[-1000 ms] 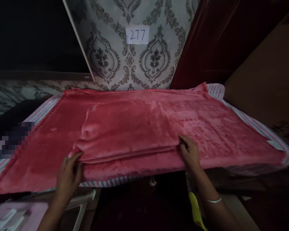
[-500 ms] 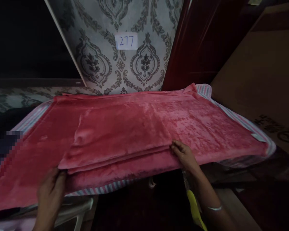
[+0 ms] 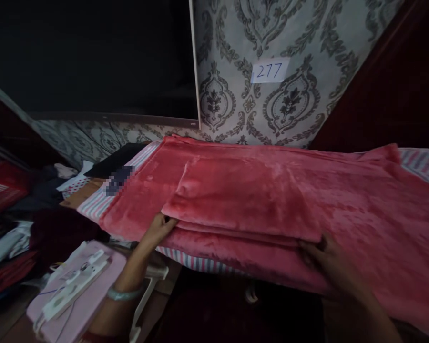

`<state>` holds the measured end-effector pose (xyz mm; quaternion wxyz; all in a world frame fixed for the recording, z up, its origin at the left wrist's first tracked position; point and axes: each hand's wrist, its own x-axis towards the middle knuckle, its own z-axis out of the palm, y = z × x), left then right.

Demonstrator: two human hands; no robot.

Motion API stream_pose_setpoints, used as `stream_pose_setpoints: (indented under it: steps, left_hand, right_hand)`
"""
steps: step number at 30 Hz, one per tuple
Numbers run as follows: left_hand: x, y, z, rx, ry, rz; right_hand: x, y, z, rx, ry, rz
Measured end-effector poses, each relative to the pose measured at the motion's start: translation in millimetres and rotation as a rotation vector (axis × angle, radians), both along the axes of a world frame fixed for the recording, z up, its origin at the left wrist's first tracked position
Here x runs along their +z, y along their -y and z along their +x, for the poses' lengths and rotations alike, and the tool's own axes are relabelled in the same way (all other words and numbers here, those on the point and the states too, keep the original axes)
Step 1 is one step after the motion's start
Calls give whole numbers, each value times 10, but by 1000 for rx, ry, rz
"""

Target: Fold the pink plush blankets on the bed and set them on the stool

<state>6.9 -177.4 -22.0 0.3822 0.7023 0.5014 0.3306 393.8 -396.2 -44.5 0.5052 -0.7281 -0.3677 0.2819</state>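
Observation:
A folded piece of red plush cloth (image 3: 239, 197) lies in layers on a larger spread of red plush fabric (image 3: 357, 190). My left hand (image 3: 160, 226) pinches the near left corner of the folded cloth, thumb and fingers closed on its edge. At the near right corner, my right hand (image 3: 320, 252) grips the same edge, its fingers closed and partly in shadow. Two layers show along the front edge between my hands. Under the red fabric a striped cloth (image 3: 196, 262) shows at the front and at both ends.
A pink stool top (image 3: 114, 259) with a white power strip (image 3: 76, 283) stands at lower left. Clothes and a red box (image 3: 5, 188) are piled at far left. Behind hang a large dark screen (image 3: 93, 57) and a paper marked 277 (image 3: 270, 70) on patterned wallpaper.
My view has turned to the left, so the cloth and wall appear further right and the stool and clothes pile have come into view. Both hands still hold the folded cloth's near corners.

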Motion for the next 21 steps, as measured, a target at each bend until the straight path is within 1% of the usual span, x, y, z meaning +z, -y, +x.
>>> stream_pose_setpoints:
  steps: [3, 5, 7, 11, 13, 15, 17, 19, 21]
  left_hand:
    - [-92, -63, -2, 72, 20, 73]
    - [-130, -85, -26, 133, 56, 141]
    - [-134, -89, -62, 155, 82, 156]
    - [-74, -70, -116, 62, 128, 20]
    - [-49, -61, -124, 55, 156, -32]
    - [-49, -56, -120, 99, 202, -50]
    - [-64, -55, -107, 180, 293, -69]
    - [-71, -55, -86, 239, 404, -134]
    - [-57, -57, -58, 236, 442, -183]
  right_hand:
    - [108, -61, -3, -45, -27, -63]
    - [156, -83, 21, -109, -30, -50]
    - [157, -82, 56, -138, -45, -35]
    - [46, -29, 106, -171, -131, 10]
    - [-12, 4, 104, -198, -196, 15]
    - [-42, 29, 84, -227, -246, 33]
    - [-47, 40, 62, -234, -282, 89]
    - [-43, 37, 55, -203, -319, 138]
    - [-43, 25, 62, -159, -323, 140]
